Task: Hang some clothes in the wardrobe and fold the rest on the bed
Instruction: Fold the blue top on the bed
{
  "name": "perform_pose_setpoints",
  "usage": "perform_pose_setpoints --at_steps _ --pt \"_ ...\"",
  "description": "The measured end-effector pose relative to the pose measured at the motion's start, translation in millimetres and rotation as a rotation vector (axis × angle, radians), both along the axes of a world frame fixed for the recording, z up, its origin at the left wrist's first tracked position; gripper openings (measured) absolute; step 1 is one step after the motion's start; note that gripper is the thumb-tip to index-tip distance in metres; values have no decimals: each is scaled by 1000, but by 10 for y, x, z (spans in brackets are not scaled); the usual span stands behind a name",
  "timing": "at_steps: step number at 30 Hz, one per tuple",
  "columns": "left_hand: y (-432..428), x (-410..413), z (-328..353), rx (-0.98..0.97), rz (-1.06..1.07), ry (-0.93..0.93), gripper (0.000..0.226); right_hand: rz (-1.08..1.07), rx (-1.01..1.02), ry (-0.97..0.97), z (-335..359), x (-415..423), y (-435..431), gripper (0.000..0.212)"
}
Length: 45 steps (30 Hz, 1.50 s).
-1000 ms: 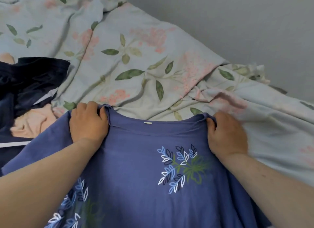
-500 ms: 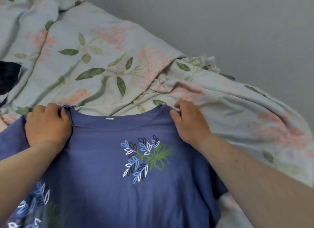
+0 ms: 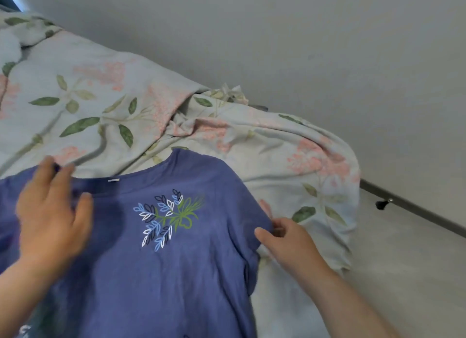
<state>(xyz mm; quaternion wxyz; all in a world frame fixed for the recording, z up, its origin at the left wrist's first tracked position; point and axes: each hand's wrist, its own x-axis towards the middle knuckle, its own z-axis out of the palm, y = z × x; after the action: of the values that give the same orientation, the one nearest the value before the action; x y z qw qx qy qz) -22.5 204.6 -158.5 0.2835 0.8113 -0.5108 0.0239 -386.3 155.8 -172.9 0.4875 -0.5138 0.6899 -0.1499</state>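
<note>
1. The left hand (image 3: 51,211), blurred at lower left of the frame, hovers over the shirt (image 3: 161,269) near its collar with fingers spread and loosely straight, holding nothing; whether the fingertips touch the cloth cannot be told.
2. The right hand (image 3: 287,239), at lower centre-right, pinches the outer edge of the shirt's sleeve between thumb and fingers.
3. Half a second ago both hands gripped the shoulders on either side of the neckline; since then the left has let go and opened, and the right has moved out to the sleeve edge.
4. The shirt is blue-purple and lies spread face up on the bed, filling the lower left and centre of the frame.
5. On its chest sits a printed sprig of leaves (image 3: 167,218) in blue, white, dark navy and green. A small pale tag (image 3: 113,180) shows inside the neckline; no writing on it can be read.
6. Under and beyond the shirt, a rumpled quilt (image 3: 106,103) with green leaves and pink flowers covers the bed across the left and middle.
7. A plain grey wall (image 3: 302,47) fills the upper right, with pale floor (image 3: 408,274) at lower right.
</note>
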Motion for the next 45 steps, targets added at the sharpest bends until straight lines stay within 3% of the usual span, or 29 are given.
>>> perform_pose_setpoints --at_steps 3,5,8,11,13,18,21,25,28,34,36,38,40,43,45 --pt "90 -1027 -156 118 -455 134 63 18 3 18 11 68 -31 13" --pt "-19 -1490 -358 224 -589 122 69 -94 65 -69 -18 57 -99 20" --pt "-202 -1645 -566 339 -506 70 79 -398 112 -279 -30 41 -327 3" --pt "-136 -1695 -696 321 -516 -18 82 -485 101 -255 -39 -21 -677 25" --pt "-146 -1687 -707 385 -524 -60 91 -469 127 -246 -43 -37 -802 29" --pt "-190 -1719 -676 511 -518 -84 115 -409 284 -531 60 -44 -648 29" --pt "-200 -1716 -683 529 -510 -85 122 -326 309 -519 94 -14 -515 21" --pt "-212 -1725 -697 518 -524 -102 128 -382 258 -506 103 82 -446 9" --pt "-209 -1723 -718 508 -540 -122 131 -401 174 -496 53 122 -426 19" --pt "-200 -1708 -698 516 -544 -101 131 -63 94 -351 42 168 -255 55" --pt "-187 -1694 -689 479 -544 -75 120 -124 78 -386 93 190 -291 56" --pt "-174 -1663 -673 405 -568 10 101 -192 87 -478 188 245 -319 55" --pt "-157 -1641 -582 310 -548 275 86 -115 74 -492 295 358 -302 53" --pt "-54 -1524 -266 156 -272 772 71 91 -11 -422 433 705 -145 51" --pt "135 -1299 -106 49 -140 816 66 230 -39 -291 450 979 4 44"
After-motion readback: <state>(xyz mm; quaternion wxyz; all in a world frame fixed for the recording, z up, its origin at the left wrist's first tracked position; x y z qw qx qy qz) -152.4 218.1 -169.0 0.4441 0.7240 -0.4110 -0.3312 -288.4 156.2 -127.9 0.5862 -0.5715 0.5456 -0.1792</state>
